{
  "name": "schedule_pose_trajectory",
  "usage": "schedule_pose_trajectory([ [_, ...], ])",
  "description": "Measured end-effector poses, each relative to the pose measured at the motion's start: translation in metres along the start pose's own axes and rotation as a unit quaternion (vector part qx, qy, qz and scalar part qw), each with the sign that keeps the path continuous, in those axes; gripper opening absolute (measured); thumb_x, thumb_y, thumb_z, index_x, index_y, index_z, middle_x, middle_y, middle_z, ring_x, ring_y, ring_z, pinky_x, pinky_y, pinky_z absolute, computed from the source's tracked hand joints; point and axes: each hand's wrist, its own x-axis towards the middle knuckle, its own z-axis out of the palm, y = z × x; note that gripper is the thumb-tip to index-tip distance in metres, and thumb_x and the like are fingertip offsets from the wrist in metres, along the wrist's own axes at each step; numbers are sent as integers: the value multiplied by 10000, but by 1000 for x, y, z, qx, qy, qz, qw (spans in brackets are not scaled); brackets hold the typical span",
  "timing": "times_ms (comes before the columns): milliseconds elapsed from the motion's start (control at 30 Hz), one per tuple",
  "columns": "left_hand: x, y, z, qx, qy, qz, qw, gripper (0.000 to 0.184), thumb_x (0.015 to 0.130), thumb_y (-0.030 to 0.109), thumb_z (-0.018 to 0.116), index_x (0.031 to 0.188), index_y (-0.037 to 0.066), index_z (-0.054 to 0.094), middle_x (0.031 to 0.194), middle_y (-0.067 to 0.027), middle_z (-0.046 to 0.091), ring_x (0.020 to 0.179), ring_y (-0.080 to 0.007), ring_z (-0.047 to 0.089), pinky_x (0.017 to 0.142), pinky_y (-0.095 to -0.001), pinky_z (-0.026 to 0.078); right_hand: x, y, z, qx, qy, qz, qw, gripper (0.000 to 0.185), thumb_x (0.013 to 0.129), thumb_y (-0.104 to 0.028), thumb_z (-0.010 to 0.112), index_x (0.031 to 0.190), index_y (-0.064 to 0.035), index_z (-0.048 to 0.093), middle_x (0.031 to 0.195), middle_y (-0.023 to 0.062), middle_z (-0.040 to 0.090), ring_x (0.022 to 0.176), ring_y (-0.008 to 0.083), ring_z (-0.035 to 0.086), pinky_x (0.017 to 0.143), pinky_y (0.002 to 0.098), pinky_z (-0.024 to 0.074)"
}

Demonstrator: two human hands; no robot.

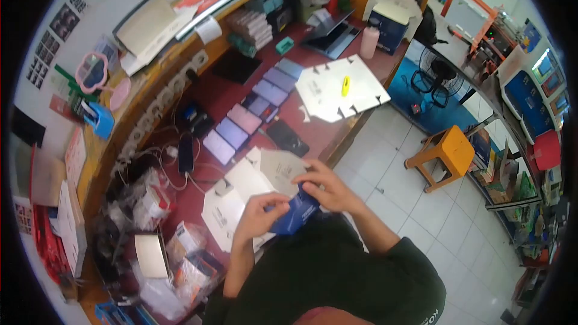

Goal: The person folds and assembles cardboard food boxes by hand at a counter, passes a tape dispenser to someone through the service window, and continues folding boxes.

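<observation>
A dark blue folded card or box piece (295, 215) is between my hands, close to my body. My left hand (262, 215) pinches its left edge. My right hand (325, 185) grips its upper right corner, fingers bent around it. Beneath and beyond both hands lie white cardboard sheets (232, 200) with cut flaps. Farther off on the red desk (208, 87), several phones (244, 118) lie in a slanting row. A larger white board (325, 93) with black clips or notches carries a yellow cutter (345, 86).
At the left, cables and a black phone (186, 155) lie beside plastic bags (147, 204). A laptop (331, 37) and a pink bottle (369, 42) stand at the desk's far end. An orange stool (448, 151) is on the tiled floor at the right.
</observation>
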Motion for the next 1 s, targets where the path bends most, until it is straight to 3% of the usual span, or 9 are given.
schedule_pose_trajectory([
  [200,2,4,-9,10,-10,28,1000,189,851,92,650,986,-37,673,827,-44,668,769,-76,570,711,-229,462,13,-9,-2,-77,-107,-73,989,272,857,-96,623,1126,-67,654,1280,191,463,1163,334,484,976,387,394],
  [300,0,7,-20,8,1,26,1000,186,844,84,656,987,-35,676,823,-47,669,769,-75,572,704,-223,461,19,-11,-4,-101,-150,-89,980,310,843,-206,674,1138,-111,656,1292,174,445,1181,314,459,962,385,394],
  [367,-4,9,-28,-12,17,3,1000,184,841,82,660,984,-31,678,821,-49,669,766,-75,572,700,-222,461,18,-23,-5,-239,-32,-217,946,411,780,-306,743,1150,-151,657,1315,166,433,1146,298,475,917,375,420],
  [400,-7,9,-32,-10,17,19,1000,177,846,90,658,977,-27,678,819,-44,668,749,-72,572,688,-218,461,20,-21,-6,-237,-66,-259,934,515,690,-353,800,1149,-170,653,1275,145,477,1085,291,509,857,365,448],
  [533,-16,15,-42,16,25,14,999,191,842,81,677,1005,-16,657,820,-37,668,695,-60,566,639,-199,455,34,-27,2,-307,-223,-218,899,485,691,-357,774,1127,-187,647,1232,118,519,998,284,555,820,393,462],
  [633,-35,11,-45,-67,118,53,989,251,817,26,696,1055,-18,627,844,-52,675,723,-68,593,645,-198,475,50,-13,5,-273,-221,-244,904,465,668,-360,787,1086,-202,660,1155,84,548,864,265,593,731,365,487],
  [700,-54,13,-46,-128,182,75,972,335,775,-39,717,1090,-27,604,876,-87,680,776,-100,627,682,-217,502,58,-15,11,-266,-144,-253,919,472,658,-367,790,1087,-215,663,1089,74,559,776,259,606,662,348,499],
  [900,-102,-23,-50,-25,339,235,911,179,718,-65,744,883,-33,681,873,-106,685,787,-137,627,692,-267,494,85,-30,50,-274,-240,-221,905,497,656,-339,795,1127,-258,659,1074,84,547,795,255,615,658,344,513],
  [1000,-112,-11,-43,130,409,193,882,149,747,1,733,889,-9,693,806,-85,647,750,-162,602,686,-272,462,93,-37,77,-273,-307,-263,873,461,674,-301,784,1119,-285,661,1074,97,540,812,259,617,666,346,517],
])
